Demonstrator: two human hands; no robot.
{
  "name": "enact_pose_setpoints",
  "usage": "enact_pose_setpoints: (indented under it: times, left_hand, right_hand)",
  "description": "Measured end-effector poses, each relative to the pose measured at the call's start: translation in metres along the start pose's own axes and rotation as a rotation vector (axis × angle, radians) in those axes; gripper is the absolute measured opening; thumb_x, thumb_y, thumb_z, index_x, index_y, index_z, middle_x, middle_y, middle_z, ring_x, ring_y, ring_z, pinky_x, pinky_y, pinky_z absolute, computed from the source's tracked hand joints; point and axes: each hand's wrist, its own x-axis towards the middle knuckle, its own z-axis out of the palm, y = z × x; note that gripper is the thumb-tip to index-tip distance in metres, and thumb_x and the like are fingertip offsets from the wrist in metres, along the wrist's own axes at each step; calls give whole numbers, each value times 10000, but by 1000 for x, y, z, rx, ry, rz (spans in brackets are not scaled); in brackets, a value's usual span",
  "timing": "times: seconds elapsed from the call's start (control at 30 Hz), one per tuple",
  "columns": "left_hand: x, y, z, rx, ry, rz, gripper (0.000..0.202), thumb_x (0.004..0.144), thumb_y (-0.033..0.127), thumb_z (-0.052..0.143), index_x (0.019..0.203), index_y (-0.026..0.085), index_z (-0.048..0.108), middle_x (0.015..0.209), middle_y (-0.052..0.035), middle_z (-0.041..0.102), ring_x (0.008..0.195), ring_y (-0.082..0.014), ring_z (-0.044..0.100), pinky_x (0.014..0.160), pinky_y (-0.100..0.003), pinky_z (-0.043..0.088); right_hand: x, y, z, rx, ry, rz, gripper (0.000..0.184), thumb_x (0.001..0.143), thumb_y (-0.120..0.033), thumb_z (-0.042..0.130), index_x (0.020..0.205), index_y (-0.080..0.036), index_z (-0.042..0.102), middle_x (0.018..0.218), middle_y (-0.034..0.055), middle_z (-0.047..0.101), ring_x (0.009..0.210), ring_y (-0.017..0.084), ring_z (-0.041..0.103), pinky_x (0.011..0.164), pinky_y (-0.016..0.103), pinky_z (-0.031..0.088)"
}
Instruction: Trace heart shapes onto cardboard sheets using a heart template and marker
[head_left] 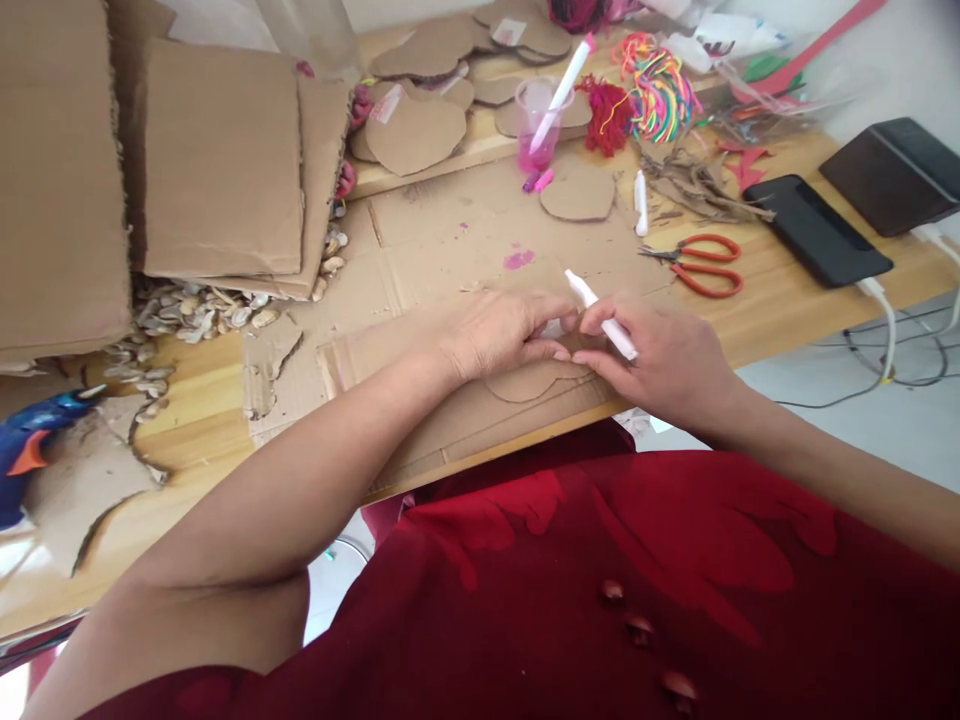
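Observation:
My right hand (pixel 667 355) is closed around a white marker pen (pixel 604 318), which slants up and to the left. The thumbs of both hands nearly touch over the front of the table. My left hand (pixel 510 330) has its thumb and fingers curled together, with something small and pale (pixel 553 328) partly showing between them; I cannot make out what it is. Below my hands lies a cut cardboard shape (pixel 525 385) with a curved edge, partly covered by them. It rests on a larger cardboard sheet (pixel 435 240) with pink stains.
Orange-handled scissors (pixel 705 265), a white pen cap (pixel 641 203) and a phone (pixel 821 230) lie to the right. A plastic cup (pixel 538 125) of pink liquid holds another marker. Cardboard stacks (pixel 225 160), shells (pixel 202 312) and a blue glue gun (pixel 37 440) occupy the left.

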Motion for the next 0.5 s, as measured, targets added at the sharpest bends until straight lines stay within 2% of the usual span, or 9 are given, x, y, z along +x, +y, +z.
enact_pose_setpoints:
  times: [0.1,0.17,0.23,0.27,0.3,0.33,0.4,0.43,0.5]
  left_hand:
    - [0,-2,3,-3,-7,23,387,967,537,631,1245,269,663,1173,-33,750,952,-206,676,765,-304,422]
    - [0,-2,3,-5,-8,13,375,961,535,644,1222,267,669,1143,-28,751,931,-199,675,761,-304,417]
    - [0,0,2,-7,-17,-5,353,946,519,675,1187,261,687,1094,-19,753,891,-188,666,731,-300,394]
    - [0,1,0,-8,-22,-14,343,937,506,693,1174,259,695,1067,-13,753,874,-183,659,719,-298,381]
    - [1,1,-1,-12,-28,-23,337,928,490,709,1172,258,703,1041,-7,752,860,-179,652,713,-297,370]
    - [1,2,-3,-17,-34,-30,329,922,470,719,1175,260,708,1013,0,750,847,-174,646,709,-296,363]
    - [2,3,-5,-34,-37,-40,311,907,437,732,1168,267,721,945,19,741,812,-162,632,698,-292,354]
    - [2,2,-5,-45,-33,-39,304,901,428,735,1160,270,726,912,27,734,793,-157,626,689,-289,352]
    - [3,1,-5,-63,-13,-29,274,890,405,738,1130,272,738,860,37,720,760,-146,611,670,-283,345]
  right_hand:
    - [1,1,-2,65,33,-9,214,894,-393,693,1042,-242,660,1029,57,773,878,265,723,723,365,498]
    - [1,-2,-10,149,93,-31,155,931,-363,663,1042,-256,669,1035,61,779,901,262,729,774,388,532]
    - [0,-7,-24,219,209,-35,105,981,-315,613,1040,-277,691,1019,61,784,936,257,731,843,414,551]
    - [0,-11,-32,248,289,-41,107,990,-304,609,1023,-286,710,970,58,785,905,252,731,840,418,555]
    - [-1,-16,-41,288,306,-54,148,1011,-300,582,1049,-301,725,900,46,781,853,243,731,815,414,558]
    - [-1,-21,-48,349,257,-82,180,1024,-316,564,1069,-314,738,836,35,767,763,230,722,726,394,555]
    - [-1,-31,-57,458,73,-169,170,1010,-357,602,1069,-328,758,807,21,757,668,206,696,590,357,509]
    - [-1,-37,-58,488,-26,-221,157,997,-353,623,1072,-330,759,813,12,758,661,196,692,564,344,491]
    - [2,-48,-53,476,-143,-300,148,986,-288,626,1072,-322,742,822,-11,761,662,173,695,557,318,479]
